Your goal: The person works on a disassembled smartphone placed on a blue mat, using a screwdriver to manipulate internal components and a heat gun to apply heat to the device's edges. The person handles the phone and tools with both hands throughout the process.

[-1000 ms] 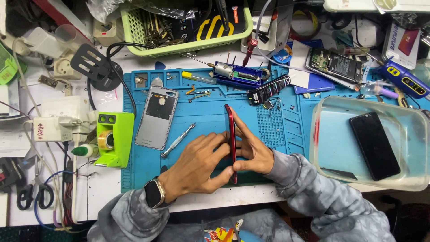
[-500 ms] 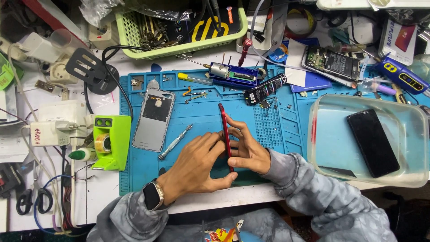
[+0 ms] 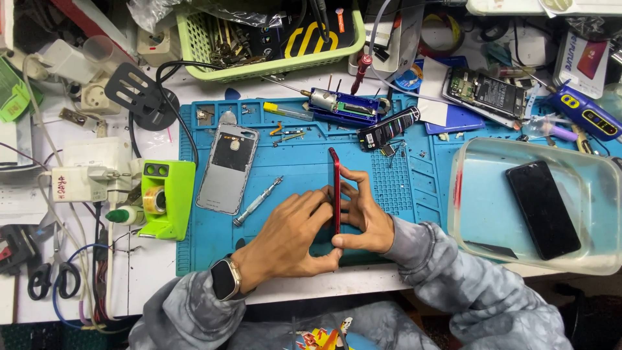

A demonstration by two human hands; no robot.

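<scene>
Red-framed smartphone [image 3: 335,188] stands on its long edge, upright, near the middle of the blue silicone repair mat [image 3: 298,162]. Only its thin side shows; the faces cannot be seen.

Left hand [image 3: 288,234]: closed against the phone's left face, fingers curled, thumb running under the lower end. A dark square smartwatch [image 3: 224,279] sits on that wrist.

Right hand [image 3: 364,217]: gripping the phone from the right side, fingers pressed on the right face, thumb meeting the left thumb at the lower end. Both hands touch the phone and each other.

On the mat, left of the hands: a grey phone back cover [image 3: 227,168] lying flat, and just beside it a slim silver screwdriver [image 3: 258,201], lying diagonally, apart from the left hand.

Off the mat's left edge: a lime-green tape dispenser [image 3: 164,198].

To the right: a clear plastic tray [image 3: 466,220] holding a black phone [image 3: 542,209], well apart from the right hand.
</scene>
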